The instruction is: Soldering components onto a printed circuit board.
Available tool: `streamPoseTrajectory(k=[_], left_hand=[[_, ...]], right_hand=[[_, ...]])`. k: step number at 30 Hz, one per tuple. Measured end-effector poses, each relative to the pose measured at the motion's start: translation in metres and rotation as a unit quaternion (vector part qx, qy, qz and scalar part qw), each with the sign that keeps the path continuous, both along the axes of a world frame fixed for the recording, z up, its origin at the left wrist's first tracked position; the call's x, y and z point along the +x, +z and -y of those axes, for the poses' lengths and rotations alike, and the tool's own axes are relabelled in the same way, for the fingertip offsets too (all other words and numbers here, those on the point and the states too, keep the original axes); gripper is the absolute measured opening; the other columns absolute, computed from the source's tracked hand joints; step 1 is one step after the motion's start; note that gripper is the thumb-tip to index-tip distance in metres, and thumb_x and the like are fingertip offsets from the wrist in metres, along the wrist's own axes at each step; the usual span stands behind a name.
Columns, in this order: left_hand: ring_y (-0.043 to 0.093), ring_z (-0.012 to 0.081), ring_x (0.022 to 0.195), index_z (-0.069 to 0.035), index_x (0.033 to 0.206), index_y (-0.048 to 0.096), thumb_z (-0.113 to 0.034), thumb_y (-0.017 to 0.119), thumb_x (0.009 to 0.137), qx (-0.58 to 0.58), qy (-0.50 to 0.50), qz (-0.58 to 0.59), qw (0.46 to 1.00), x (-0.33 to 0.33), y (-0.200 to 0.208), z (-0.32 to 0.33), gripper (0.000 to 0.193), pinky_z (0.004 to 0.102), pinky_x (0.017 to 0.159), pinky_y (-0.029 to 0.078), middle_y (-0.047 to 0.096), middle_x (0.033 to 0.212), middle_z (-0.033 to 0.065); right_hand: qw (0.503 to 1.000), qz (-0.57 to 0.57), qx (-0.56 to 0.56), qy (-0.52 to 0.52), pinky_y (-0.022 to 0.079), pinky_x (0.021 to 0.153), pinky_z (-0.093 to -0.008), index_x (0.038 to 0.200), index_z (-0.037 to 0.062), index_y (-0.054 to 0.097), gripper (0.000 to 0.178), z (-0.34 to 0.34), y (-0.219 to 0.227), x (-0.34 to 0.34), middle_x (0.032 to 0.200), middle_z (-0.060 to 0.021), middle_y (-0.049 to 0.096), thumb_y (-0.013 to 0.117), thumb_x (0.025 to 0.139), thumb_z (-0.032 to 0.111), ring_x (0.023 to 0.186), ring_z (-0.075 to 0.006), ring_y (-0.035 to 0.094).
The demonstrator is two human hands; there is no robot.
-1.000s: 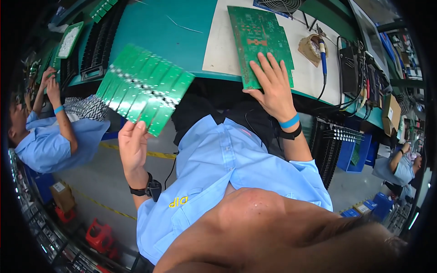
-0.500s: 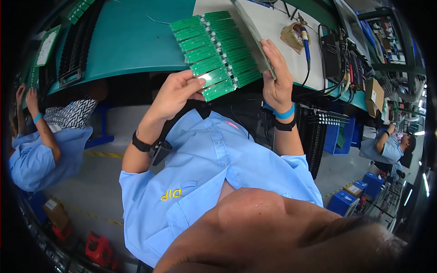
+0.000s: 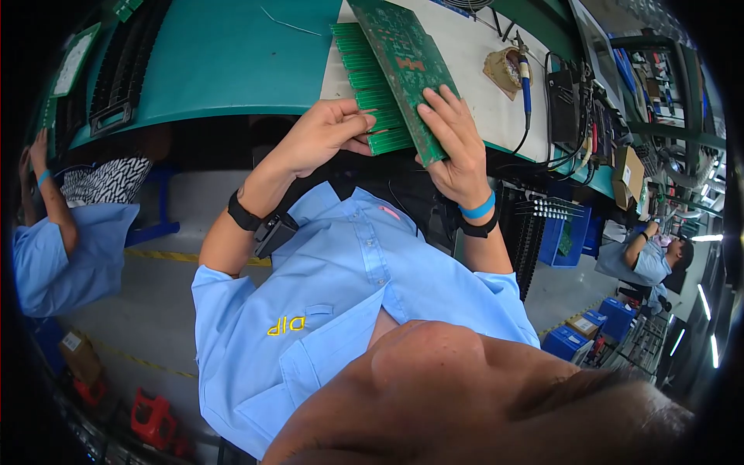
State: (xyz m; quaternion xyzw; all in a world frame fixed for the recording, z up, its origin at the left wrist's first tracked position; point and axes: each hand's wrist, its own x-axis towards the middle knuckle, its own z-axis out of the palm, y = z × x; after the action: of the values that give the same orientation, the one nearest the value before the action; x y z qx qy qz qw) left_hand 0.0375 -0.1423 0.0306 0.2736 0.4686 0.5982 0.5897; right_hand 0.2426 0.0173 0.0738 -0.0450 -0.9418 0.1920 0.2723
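A flat dark green circuit board [image 3: 403,66] with a coppery patch is tilted over the bench's front edge. Behind it, a row of narrow green circuit board strips [image 3: 364,74] sticks out to the left. My right hand [image 3: 457,143] grips the flat board at its near right corner, fingers spread over its face and thumb by the near edge. At the nearest strip, my left hand [image 3: 333,132] is closed in a pinch, its fingertips on the strip's left end. The flat board hides the strips' right ends.
On the white bench mat [image 3: 474,46] a blue-handled soldering iron [image 3: 525,81] rests by a tan holder [image 3: 504,68]. Black racks [image 3: 128,70] stand at the left of the green bench [image 3: 225,62]. Co-workers sit at far left and far right. A blue bin [image 3: 564,236] is below, right.
The boards have turned so the flat board's face shows and covers most of the strips. My right hand has shifted slightly left and my left hand slightly right, both still holding.
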Motion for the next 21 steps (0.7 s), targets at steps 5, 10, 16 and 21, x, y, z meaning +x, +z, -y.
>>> streamPoseTrajectory(k=[5,10,16,21], left_hand=[[0.071,0.0125,0.095,0.003,0.127,0.066,-0.020,0.058,0.109,0.009,-0.006,0.012,1.000,-0.002,0.000,-0.001,0.031,0.0310,0.087,0.064,0.070,0.107,0.0049],[0.072,0.0140,0.100,0.002,0.132,0.065,-0.020,0.055,0.111,0.012,-0.011,-0.005,1.000,-0.006,-0.002,0.004,0.032,0.0312,0.089,0.063,0.072,0.115,0.0072],[0.072,0.0157,0.107,0.001,0.136,0.064,-0.020,0.051,0.113,0.036,-0.027,0.026,0.999,-0.008,-0.010,0.006,0.034,0.0323,0.092,0.062,0.072,0.122,0.0090],[0.071,0.0156,0.110,0.000,0.138,0.062,-0.018,0.050,0.113,0.039,-0.038,0.036,0.998,-0.009,-0.013,0.006,0.033,0.0327,0.093,0.062,0.071,0.126,0.0086]], right_hand=[[0.999,0.035,0.035,-0.002,0.038,0.115,-0.0645,0.140,0.0149,0.067,0.065,0.004,-0.006,-0.001,0.151,-0.0137,0.059,0.085,0.080,0.029,0.141,-0.0426,0.053],[0.997,0.055,0.054,-0.013,0.039,0.114,-0.0660,0.139,0.0214,0.068,0.065,0.013,-0.009,-0.008,0.152,-0.0107,0.058,0.087,0.078,0.037,0.139,-0.0399,0.054],[0.992,0.078,0.089,-0.032,0.040,0.114,-0.0629,0.135,0.0198,0.071,0.060,0.016,-0.009,-0.009,0.150,-0.0114,0.059,0.086,0.078,0.031,0.138,-0.0369,0.056],[0.989,0.055,0.130,-0.048,0.044,0.112,-0.0567,0.130,0.0166,0.073,0.055,0.012,-0.021,-0.011,0.143,-0.0110,0.065,0.083,0.076,0.018,0.133,-0.0343,0.060]])
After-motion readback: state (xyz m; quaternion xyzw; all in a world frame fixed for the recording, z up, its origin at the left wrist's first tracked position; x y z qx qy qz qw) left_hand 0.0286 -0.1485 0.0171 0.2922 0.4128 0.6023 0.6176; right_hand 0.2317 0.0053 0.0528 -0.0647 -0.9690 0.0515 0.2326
